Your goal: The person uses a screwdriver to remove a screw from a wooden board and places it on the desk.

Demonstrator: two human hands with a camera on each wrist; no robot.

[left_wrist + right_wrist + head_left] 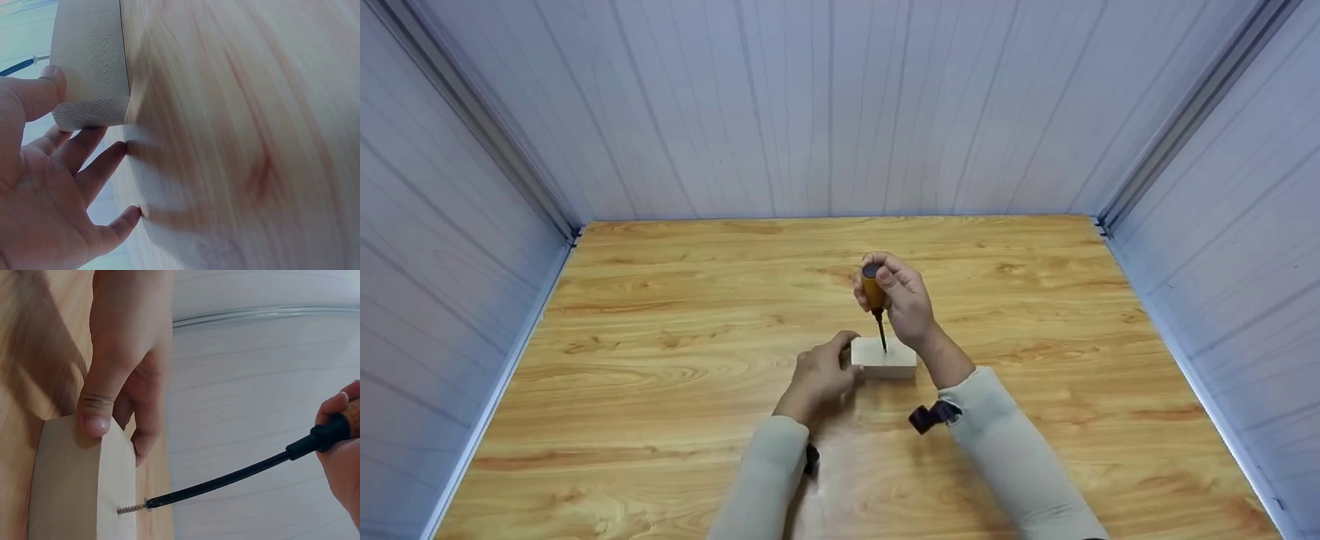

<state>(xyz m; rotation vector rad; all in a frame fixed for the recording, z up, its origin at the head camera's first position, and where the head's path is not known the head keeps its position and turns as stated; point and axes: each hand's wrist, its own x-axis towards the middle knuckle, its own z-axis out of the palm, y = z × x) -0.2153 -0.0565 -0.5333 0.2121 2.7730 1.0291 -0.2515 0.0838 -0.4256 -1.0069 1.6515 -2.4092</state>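
A pale wooden block (896,366) lies on the table, gripped at its left end by my left hand (819,375). In the left wrist view, the thumb presses the near side of the block (93,53), while other fingers reach the end and far side. My right hand (911,307) holds a screwdriver (874,291) with an orange-and-black handle, nearly upright over the block. Its dark shaft (222,481) ends at the head of a screw (133,508). That screw stands partly in the block's top face, with much of its thread showing.
The wood-grain table (660,330) spreads around both hands. Pale panel walls (825,112) enclose it at the back, left and right. Each sleeved forearm carries a small black wrist camera (934,416).
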